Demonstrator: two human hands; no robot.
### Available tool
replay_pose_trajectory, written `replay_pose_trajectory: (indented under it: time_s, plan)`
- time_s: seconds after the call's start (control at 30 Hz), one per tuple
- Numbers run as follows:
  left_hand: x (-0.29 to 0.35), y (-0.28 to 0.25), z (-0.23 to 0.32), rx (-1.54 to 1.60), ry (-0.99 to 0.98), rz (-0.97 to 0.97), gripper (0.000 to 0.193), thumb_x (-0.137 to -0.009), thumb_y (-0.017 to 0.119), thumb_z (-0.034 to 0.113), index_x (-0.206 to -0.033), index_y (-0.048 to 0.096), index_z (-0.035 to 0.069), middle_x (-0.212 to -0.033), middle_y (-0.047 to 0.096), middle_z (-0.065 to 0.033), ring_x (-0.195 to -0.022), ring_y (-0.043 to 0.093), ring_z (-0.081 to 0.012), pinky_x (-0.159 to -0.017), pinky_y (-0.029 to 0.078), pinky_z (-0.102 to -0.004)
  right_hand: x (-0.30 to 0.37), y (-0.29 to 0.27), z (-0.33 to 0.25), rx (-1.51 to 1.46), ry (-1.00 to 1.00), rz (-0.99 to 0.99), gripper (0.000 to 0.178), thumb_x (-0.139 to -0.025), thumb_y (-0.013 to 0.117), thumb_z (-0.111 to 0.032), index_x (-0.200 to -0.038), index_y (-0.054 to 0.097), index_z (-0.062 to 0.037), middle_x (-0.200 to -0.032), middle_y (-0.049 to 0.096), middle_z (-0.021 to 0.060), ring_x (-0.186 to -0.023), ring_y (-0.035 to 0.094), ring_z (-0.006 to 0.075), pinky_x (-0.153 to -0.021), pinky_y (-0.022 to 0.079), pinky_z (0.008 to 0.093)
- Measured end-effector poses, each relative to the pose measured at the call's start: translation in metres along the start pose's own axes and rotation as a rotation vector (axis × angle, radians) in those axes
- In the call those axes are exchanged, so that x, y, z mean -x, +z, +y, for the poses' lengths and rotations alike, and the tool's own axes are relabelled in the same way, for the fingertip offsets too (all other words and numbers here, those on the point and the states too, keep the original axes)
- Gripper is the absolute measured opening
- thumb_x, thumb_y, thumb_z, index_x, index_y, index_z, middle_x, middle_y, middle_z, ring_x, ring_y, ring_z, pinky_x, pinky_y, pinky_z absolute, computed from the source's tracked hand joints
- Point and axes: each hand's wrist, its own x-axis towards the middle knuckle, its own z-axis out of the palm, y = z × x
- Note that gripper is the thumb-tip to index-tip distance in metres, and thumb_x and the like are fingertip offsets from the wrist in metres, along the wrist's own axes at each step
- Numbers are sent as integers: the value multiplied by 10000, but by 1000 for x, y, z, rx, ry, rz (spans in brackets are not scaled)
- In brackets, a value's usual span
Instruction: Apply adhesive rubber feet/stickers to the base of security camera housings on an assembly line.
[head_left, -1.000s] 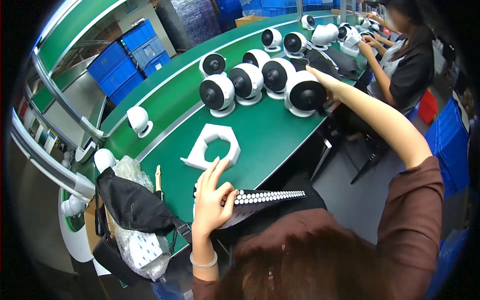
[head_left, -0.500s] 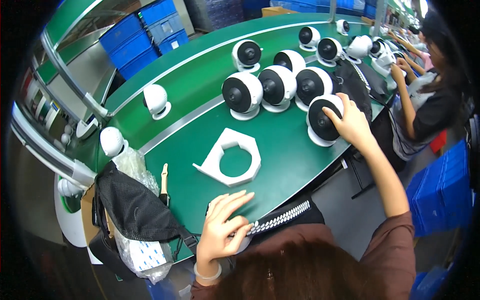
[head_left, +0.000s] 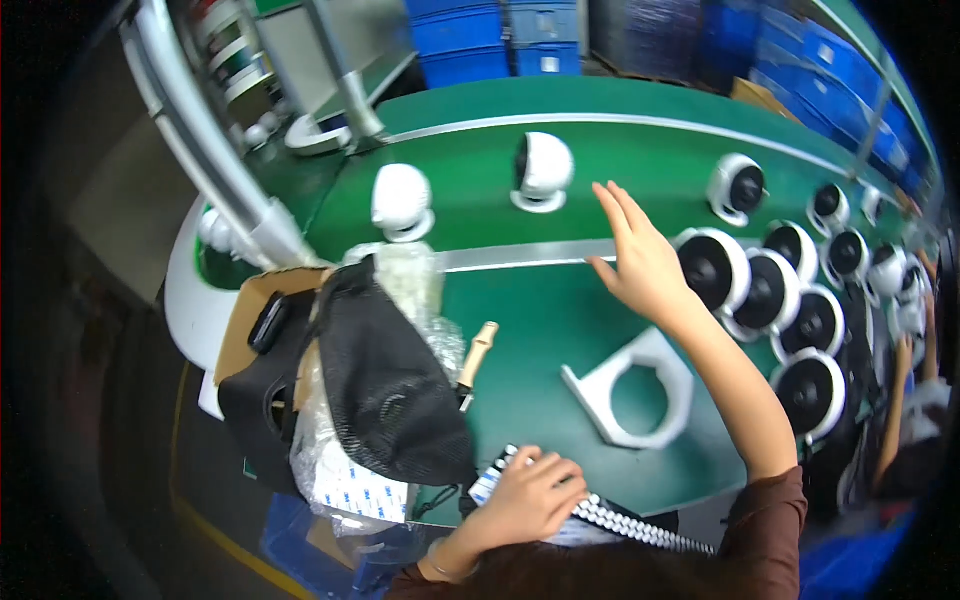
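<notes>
My right hand (head_left: 645,265) is in the air above the green table (head_left: 520,370), holding nothing, with its fingers stretched. Nearest its fingertips stands a white ball-shaped device (head_left: 548,168) with a dark face and a round foot; hand and device are apart. My left hand (head_left: 535,495) is low at the table's near edge, fingers curled over a black strip with rows of white dots (head_left: 635,525). What is inside those fingers is hidden. Between the hands lies a white foam-like frame (head_left: 678,390) with a big round opening.
Several black-faced white devices (head_left: 765,290) crowd the right side; another device (head_left: 400,200) stands far left. A black mesh bag (head_left: 385,390), an open carton (head_left: 245,330) and a tan-handled tool (head_left: 478,355) lie left. A metal post (head_left: 205,150) rises there. A co-worker's arm (head_left: 893,415) shows right.
My right hand has let go of a black-faced device at the right and swung left over the table. The view has turned left. My left hand's fingers have curled in.
</notes>
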Motion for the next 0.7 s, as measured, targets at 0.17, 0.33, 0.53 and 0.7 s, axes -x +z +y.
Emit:
replay_pose_trajectory:
  time_s: [0.17,0.33,0.53,0.7]
  plan:
    - [-6,12,-6,118,83,42,59,-737,566,138,-734,529,93,-759,492,-23,-722,490,-171,-693,341,-316,-64,108,57,138,208,66,1138,-545,817,-205,-1400,77,-80,-1433,137,200,-1315,179,381,-964,297,583]
    - [4,15,-4,136,-10,58,88,-770,572,150,-753,518,82,-746,470,-28,-711,476,-178,-696,338,-318,-91,146,60,76,269,183,1114,-516,816,-167,-1396,139,-268,-1445,97,154,-1321,144,378,-962,263,629]
    - [1,10,-3,173,-18,11,50,-762,573,124,-764,551,79,-863,543,-34,-766,511,-180,-726,346,-332,-106,122,82,-8,131,380,881,-473,791,-190,-1209,345,-3,-1227,410,220,-1104,413,368,-896,428,410]
    - [-8,5,-5,66,-7,9,152,-726,648,164,-674,558,53,-1213,504,-110,-1012,518,-233,-798,355,-380,-110,27,39,-377,396,-71,978,-491,775,-501,-1190,393,66,-1083,517,246,-987,545,308,-824,464,388]
